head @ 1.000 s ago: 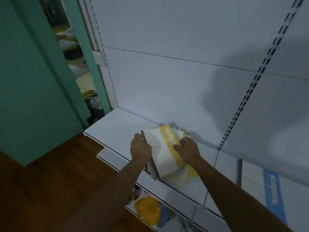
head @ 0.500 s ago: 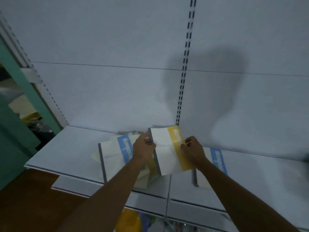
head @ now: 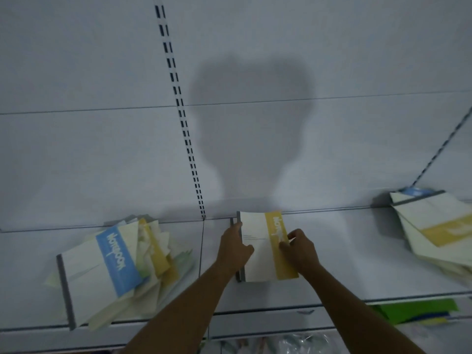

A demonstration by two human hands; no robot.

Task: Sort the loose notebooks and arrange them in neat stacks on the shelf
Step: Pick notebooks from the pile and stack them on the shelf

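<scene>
A white notebook with a yellow band [head: 260,249] lies on the white shelf [head: 357,272], squared on top of another notebook whose grey spine shows under it. My left hand [head: 233,250] grips its left edge and my right hand [head: 300,251] holds its right edge over the yellow band. To the left sprawls a loose pile of notebooks [head: 115,269] topped by a blue-banded one. Another messy pile of notebooks [head: 434,231], with a yellow-banded one on top, lies at the far right.
The shelf's white back panel [head: 102,149] has a slotted upright [head: 184,118] left of centre. Below the shelf edge a lower shelf holds green and yellow items [head: 419,312] and clear plastic packs [head: 301,343].
The view swung right, away from the green wall. Both hands carried the yellow-banded notebook from the left pile rightwards and set it down on the shelf on top of the blue-banded notebook.
</scene>
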